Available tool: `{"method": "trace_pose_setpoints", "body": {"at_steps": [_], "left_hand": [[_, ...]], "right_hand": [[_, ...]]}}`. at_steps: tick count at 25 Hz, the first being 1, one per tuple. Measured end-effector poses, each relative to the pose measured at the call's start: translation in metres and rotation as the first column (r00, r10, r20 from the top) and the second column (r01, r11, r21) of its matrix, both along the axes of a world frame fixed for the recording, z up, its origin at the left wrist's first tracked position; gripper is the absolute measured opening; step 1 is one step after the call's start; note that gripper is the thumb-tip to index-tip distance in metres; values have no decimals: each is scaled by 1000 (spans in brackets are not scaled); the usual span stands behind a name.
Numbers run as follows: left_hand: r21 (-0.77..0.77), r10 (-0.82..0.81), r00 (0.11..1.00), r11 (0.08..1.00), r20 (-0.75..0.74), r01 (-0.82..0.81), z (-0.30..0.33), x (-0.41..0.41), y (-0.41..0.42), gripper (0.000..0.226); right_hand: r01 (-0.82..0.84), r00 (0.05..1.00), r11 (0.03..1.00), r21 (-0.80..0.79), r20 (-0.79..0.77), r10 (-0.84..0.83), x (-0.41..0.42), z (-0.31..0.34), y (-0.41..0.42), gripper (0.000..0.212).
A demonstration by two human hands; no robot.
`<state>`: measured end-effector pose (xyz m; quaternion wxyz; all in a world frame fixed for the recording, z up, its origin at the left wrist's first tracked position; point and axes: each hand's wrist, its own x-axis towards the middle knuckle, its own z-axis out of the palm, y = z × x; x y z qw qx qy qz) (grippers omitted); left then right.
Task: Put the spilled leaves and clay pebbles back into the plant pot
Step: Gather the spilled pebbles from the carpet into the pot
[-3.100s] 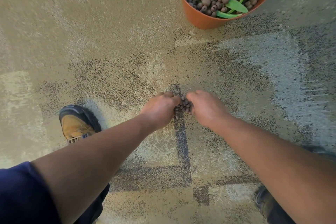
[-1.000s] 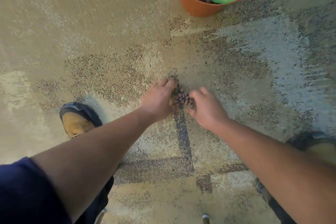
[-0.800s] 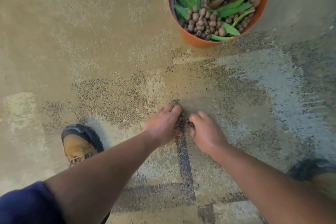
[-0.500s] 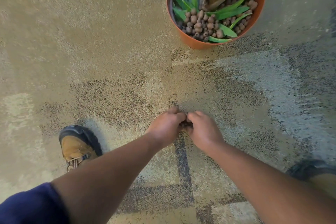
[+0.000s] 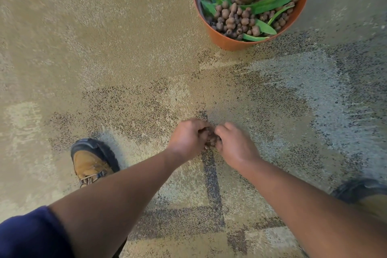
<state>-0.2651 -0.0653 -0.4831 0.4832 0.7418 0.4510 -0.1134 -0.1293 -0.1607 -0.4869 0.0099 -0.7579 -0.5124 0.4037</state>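
An orange plant pot (image 5: 226, 41) stands on the carpet at the top right, holding brown clay pebbles (image 5: 234, 20) and green leaves (image 5: 266, 5). Lower down, at mid-frame, my left hand (image 5: 187, 139) and my right hand (image 5: 234, 145) are cupped together over the carpet, fingers curled around a small clump of clay pebbles (image 5: 211, 139). Only a few pebbles show in the gap between the hands; the rest are hidden by my fingers.
The floor is patterned beige and grey carpet (image 5: 104, 48). My left shoe (image 5: 92, 163) stands at the lower left and my right shoe (image 5: 356, 190) at the right edge. Bare carpet lies between my hands and the pot.
My hands have drawn together around the pebble clump, which earlier lay exposed between them. The view tilted so that more of the pot shows.
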Motion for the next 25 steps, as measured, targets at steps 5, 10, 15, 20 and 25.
{"method": "trace_pose_setpoints", "body": {"at_steps": [5,10,15,20,25], "left_hand": [[-7,240,970,971,-35,-241,8,10,16,23],[62,390,850,897,353,-437,58,49,54,15],[176,317,791,868,523,-464,95,97,113,22],[334,166,918,896,359,-292,95,122,141,30],[377,119,941,895,316,-239,91,126,144,30]], "right_hand": [[79,995,997,-19,-59,-80,7,11,4,20],[387,915,887,252,-223,-336,29,54,42,15],[690,723,529,494,-445,-528,77,104,113,21],[724,685,503,473,-399,-610,102,104,142,23],[757,650,482,442,-433,-624,105,99,140,28]]}}
